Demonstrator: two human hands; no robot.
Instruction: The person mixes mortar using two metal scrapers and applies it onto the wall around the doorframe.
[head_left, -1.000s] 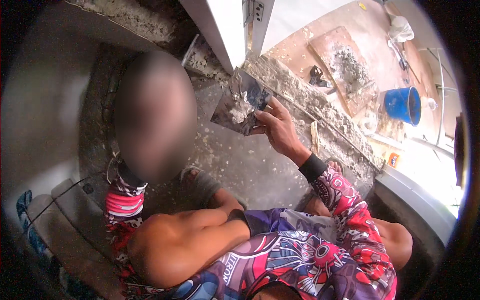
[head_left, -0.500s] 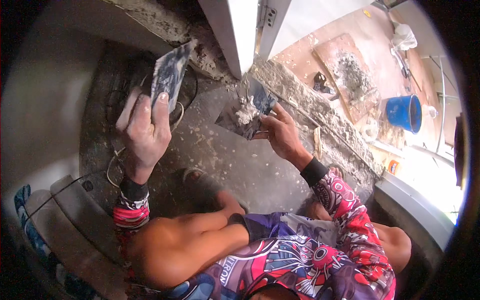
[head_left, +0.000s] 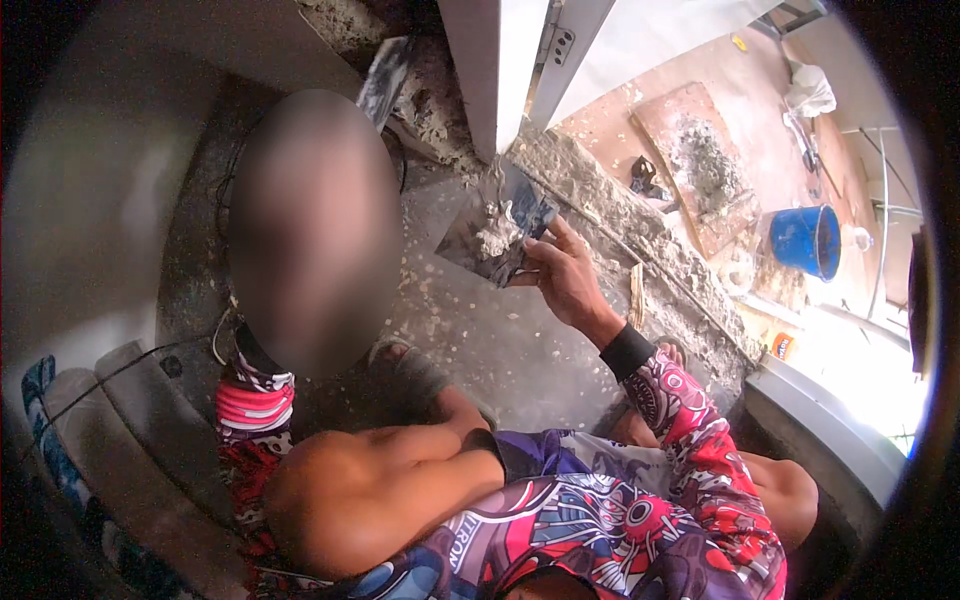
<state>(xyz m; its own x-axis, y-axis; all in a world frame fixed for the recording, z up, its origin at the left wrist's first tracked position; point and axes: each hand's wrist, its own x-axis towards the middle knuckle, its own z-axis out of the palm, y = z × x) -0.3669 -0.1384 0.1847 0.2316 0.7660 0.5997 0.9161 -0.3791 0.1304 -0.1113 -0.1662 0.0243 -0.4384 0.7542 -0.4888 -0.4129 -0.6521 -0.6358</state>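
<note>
A blurred patch covers my left hand (head_left: 312, 235), hiding its fingers. Above the patch sticks out the thin flat plate (head_left: 385, 80), dark and smeared pale, which that hand gripped a moment earlier. It is close to the rough ledge by the white post. My right hand (head_left: 565, 268) pinches the edge of a dark square plate (head_left: 470, 250), thumb on top. A lump of wet grey-white mortar (head_left: 497, 235) sits on this plate, just below the foot of the white post (head_left: 490, 80).
A rough, mortar-crusted sill (head_left: 640, 235) runs diagonally on the right. Beyond it are a mortar-smeared board (head_left: 700, 160), a blue bucket (head_left: 805, 243) and a white bag (head_left: 810, 90). A cable hangs at left. My legs are bent over the speckled floor (head_left: 480, 345).
My left hand and its plate have moved a little up and right, toward the ledge, and a blur now covers the hand. My right hand keeps the mortar-laden plate nearly in place.
</note>
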